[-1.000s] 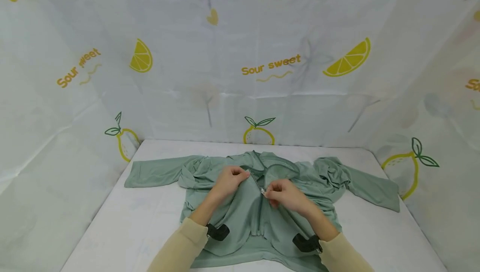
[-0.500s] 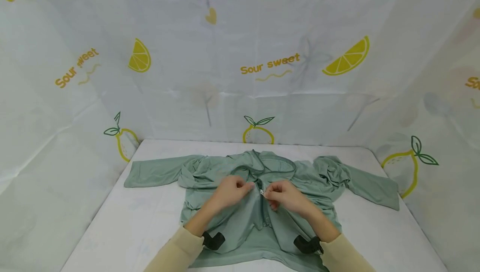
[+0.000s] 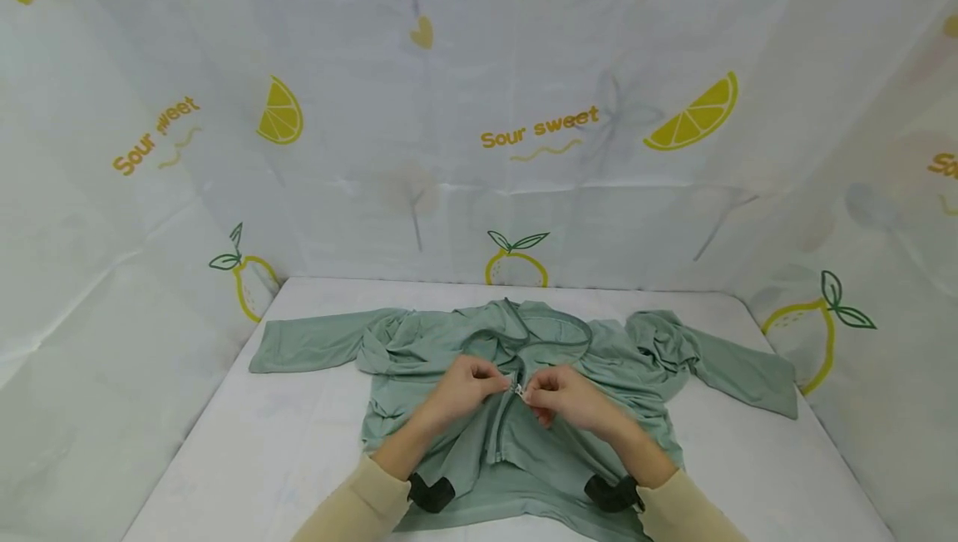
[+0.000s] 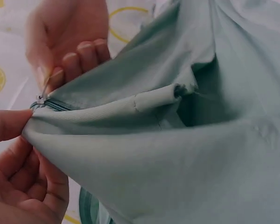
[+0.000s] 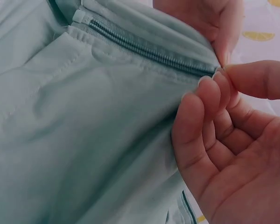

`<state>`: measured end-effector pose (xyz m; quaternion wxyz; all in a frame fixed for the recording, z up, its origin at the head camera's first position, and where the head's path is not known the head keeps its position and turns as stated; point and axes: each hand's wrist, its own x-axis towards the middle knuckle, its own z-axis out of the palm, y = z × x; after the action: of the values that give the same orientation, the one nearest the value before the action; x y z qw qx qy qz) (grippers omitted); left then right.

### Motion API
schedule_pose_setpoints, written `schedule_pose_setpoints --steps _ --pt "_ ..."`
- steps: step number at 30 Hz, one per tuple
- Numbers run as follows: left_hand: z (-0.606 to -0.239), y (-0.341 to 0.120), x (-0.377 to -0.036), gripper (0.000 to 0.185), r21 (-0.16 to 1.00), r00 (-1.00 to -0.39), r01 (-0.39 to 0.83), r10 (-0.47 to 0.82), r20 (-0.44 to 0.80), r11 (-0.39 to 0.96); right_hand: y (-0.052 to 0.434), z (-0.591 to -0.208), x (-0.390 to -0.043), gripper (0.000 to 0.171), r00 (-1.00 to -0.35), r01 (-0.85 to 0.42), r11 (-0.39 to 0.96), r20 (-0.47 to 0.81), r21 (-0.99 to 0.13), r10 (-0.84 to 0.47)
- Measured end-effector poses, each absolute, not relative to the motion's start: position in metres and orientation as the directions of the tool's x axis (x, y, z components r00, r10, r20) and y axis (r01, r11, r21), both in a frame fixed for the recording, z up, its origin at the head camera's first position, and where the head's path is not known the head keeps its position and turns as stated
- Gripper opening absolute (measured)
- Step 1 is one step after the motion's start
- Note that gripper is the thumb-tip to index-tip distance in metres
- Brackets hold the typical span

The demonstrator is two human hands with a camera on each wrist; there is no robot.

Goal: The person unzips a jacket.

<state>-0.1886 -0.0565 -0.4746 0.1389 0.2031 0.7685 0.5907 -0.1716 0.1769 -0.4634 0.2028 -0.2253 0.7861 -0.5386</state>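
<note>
Green jacket (image 3: pixel 516 376) zipper (image 3: pixel 518 390) now pinched by both hands, left (image 3: pixel 467 386) shifted nearer right (image 3: pixel 569 396).

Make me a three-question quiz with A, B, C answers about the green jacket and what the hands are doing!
1. Where does the jacket lie?
A. spread on the white table
B. hanging on a hook
C. folded inside a box

2. What colour is the jacket?
A. red
B. pale green
C. black

3. What is the right hand doing?
A. lying flat on the table
B. holding a cup
C. pinching at the zipper

Answers:
1 A, since the head view shows it laid out on the tabletop with both sleeves stretched to the sides.
2 B, since the cloth looks pale green in all three views.
3 C, since its fingertips meet at the small metal slider, while the left hand grips the cloth just beside it.
</note>
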Motion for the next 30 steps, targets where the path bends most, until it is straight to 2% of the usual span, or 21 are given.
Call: schedule_pose_setpoints --steps 5,11,17,20,26,30 --pt "-0.474 -0.056 -0.188 0.022 0.96 -0.886 0.148 0.464 0.023 0.236 0.173 -0.463 -0.171 0.029 -0.839 -0.131 0.334 -0.075 -0.933 -0.54" --pt "-0.476 -0.056 -0.192 0.022 0.956 -0.896 0.174 0.44 0.055 0.234 0.168 -0.464 -0.172 0.03 -0.831 -0.152 0.345 -0.069 -0.926 -0.552" --pt "-0.473 -0.064 -0.2 0.023 0.955 -0.971 0.119 0.234 0.054 0.273 0.169 -0.469 -0.169 0.031 -0.804 -0.153 0.358 -0.094 -0.921 -0.587" --pt "-0.475 -0.07 -0.204 0.024 0.951 -0.983 0.084 0.18 0.03 0.299 0.172 -0.471 -0.166 0.029 -0.803 -0.123 0.334 -0.104 -0.935 -0.587" --pt "-0.477 -0.073 -0.195 0.032 0.899 -0.973 0.179 0.206 0.102 0.399 0.177 -0.471 -0.166 0.029 -0.803 -0.07 0.293 -0.121 -0.954 -0.584" --pt "-0.474 -0.066 -0.185 0.044 0.901 -0.944 0.198 0.322 0.07 0.385 0.179 -0.469 -0.167 0.031 -0.807 -0.077 0.277 -0.103 -0.958 -0.581"
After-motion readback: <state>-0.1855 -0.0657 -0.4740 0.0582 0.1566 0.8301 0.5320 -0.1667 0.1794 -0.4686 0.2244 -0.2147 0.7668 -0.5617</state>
